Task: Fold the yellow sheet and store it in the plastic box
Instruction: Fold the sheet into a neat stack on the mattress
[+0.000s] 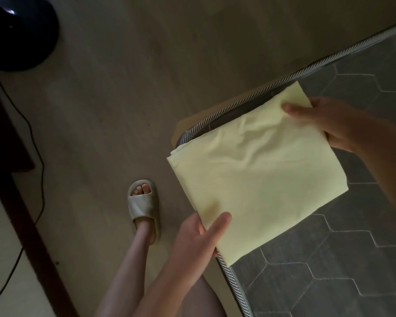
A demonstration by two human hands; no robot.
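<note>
The yellow sheet [258, 172] is folded into a thick rectangle and sits over the corner of a grey mattress [343, 259], its left edge jutting past the corner. My left hand [199, 236] grips the sheet's near left corner, thumb on top and fingers underneath. My right hand [329, 124] grips the far right edge, thumb lying on top. The plastic box is not in view.
The mattress has a striped piping edge [236, 108] and a hexagon quilt pattern. A foot in a beige slipper [143, 207] stands on the floor to the left. A dark round object [21, 30], a cable [36, 156] and dark wooden furniture [14, 184] lie at far left.
</note>
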